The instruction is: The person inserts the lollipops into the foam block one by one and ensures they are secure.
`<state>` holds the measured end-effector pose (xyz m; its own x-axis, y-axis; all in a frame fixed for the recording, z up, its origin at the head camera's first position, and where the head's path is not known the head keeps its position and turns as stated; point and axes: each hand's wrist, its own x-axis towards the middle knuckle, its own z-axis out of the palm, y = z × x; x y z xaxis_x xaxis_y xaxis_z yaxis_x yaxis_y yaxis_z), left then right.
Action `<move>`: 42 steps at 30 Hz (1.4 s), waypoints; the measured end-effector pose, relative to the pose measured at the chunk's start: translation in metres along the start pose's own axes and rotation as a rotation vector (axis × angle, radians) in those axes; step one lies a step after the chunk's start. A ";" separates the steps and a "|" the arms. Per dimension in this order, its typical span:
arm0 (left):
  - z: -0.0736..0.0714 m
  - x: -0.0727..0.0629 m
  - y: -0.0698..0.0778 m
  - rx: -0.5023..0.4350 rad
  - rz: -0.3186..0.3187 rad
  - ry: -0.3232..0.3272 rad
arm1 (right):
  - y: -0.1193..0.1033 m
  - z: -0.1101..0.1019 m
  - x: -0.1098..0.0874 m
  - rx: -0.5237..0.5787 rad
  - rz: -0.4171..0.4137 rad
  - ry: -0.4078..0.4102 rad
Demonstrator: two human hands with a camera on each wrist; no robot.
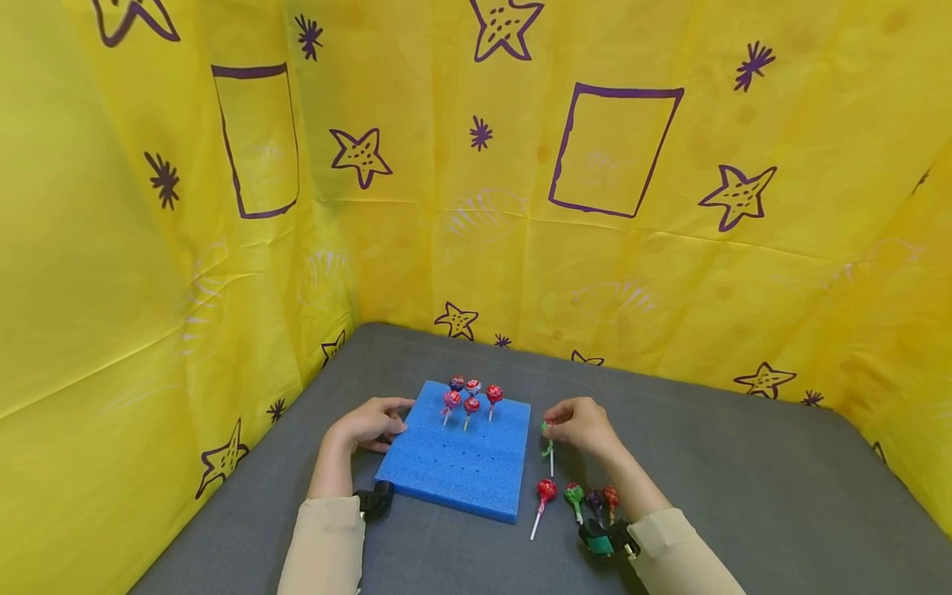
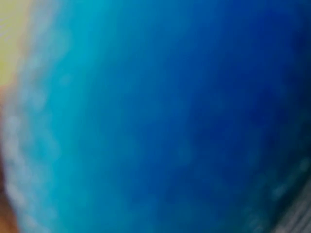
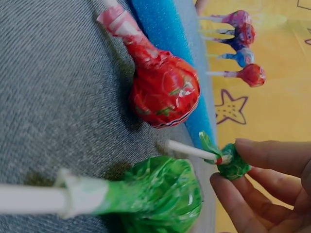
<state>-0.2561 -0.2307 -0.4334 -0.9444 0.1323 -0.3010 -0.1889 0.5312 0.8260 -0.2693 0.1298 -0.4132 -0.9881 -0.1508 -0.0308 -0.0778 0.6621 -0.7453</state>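
Currently, blue foam board (image 1: 476, 463) flat on a dark grey counter (image 1: 692, 463), set a little askew, its long edges running away from the person. Five wrapped lollipops stand upright in its far half: a dark purple-and-red one (image 1: 457, 383), a red-white-blue one (image 1: 473, 387), a bright red one (image 1: 494, 394), a pink one (image 1: 452, 399), a smaller red one (image 1: 472, 405). Small holes (image 1: 463, 454) dot the surface nearer the person.

Right hand (image 1: 585, 426) just beyond the board's right edge. Thumb and finger pinch a green-wrapped lollipop (image 3: 232, 164) by its head; white stick bare, pointing down and back toward the person. Whether the stick's tip touches the counter, cannot tell.

Left hand (image 1: 369, 423) at the board's left edge, one finger reaching out to it; cannot tell whether the fingers grip or merely rest there. Left wrist view mostly a blue blur.

Loose on the counter, right of the board: a red lollipop (image 1: 546, 489) lying near the edge, stick toward the person; then a second green lollipop (image 1: 573, 493), a purple lollipop (image 1: 594, 498) and an orange-red lollipop (image 1: 611, 495), bunched by the right wrist, which partly hides their sticks.

Behind: yellow curtain (image 1: 416, 248) printed with starfish.
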 end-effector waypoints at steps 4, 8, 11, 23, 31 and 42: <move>0.000 0.000 0.000 -0.001 0.004 0.002 | -0.003 -0.001 0.000 -0.014 -0.022 0.031; 0.000 0.000 0.000 -0.003 0.002 0.001 | -0.005 0.000 -0.001 -0.006 -0.025 0.062; 0.000 0.000 0.000 0.003 0.007 -0.002 | -0.007 0.001 -0.002 0.008 -0.022 0.087; 0.001 0.001 0.001 0.007 -0.004 0.012 | -0.014 0.002 -0.001 0.094 -0.052 0.213; 0.000 0.001 0.001 0.012 0.009 0.006 | -0.023 0.006 -0.004 0.158 -0.055 0.251; 0.000 0.000 0.000 0.001 0.004 0.002 | -0.031 0.019 -0.002 0.290 -0.083 0.271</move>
<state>-0.2565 -0.2304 -0.4334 -0.9457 0.1329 -0.2965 -0.1844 0.5318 0.8265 -0.2620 0.0956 -0.4032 -0.9823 0.0296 0.1848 -0.1560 0.4159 -0.8959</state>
